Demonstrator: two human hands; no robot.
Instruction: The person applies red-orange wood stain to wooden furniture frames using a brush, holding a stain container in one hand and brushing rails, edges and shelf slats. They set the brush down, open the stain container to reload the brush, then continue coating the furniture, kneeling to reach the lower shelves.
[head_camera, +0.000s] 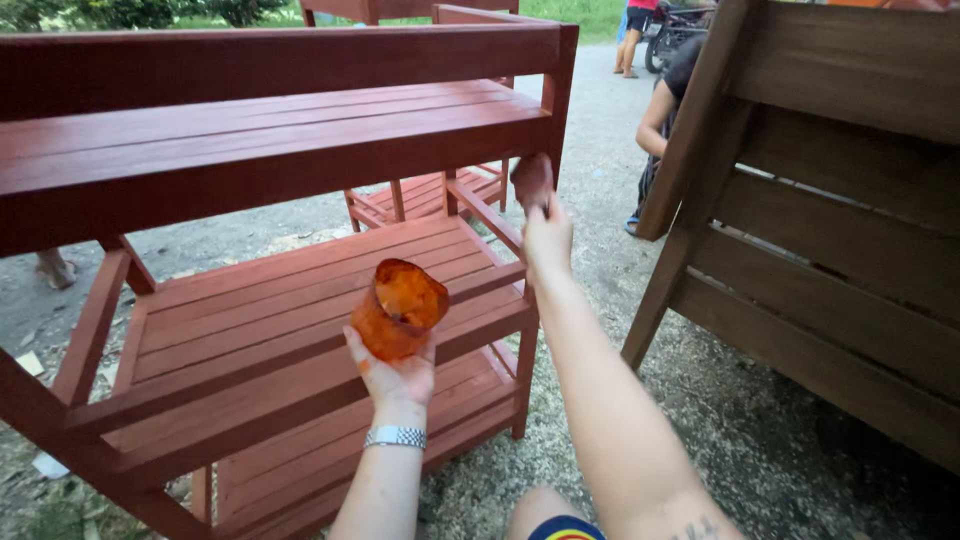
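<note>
My left hand (398, 375) holds up an orange cut-open plastic cup (398, 308), stained with red-brown paint, in front of the middle shelf. A metal watch band sits on that wrist. My right hand (546, 235) reaches forward and grips a dark stained rag or brush (532, 180), pressed against the right corner post of the red-brown wooden shelf rack (250, 150). The rack has three slatted shelves and looks freshly stained.
A brown slatted wooden bench or chair (830, 220) leans at the right. A second red piece of furniture (420, 195) stands behind the rack. A person (665, 110) crouches behind the bench; another stands far back. The ground is gravel; my knee shows at the bottom.
</note>
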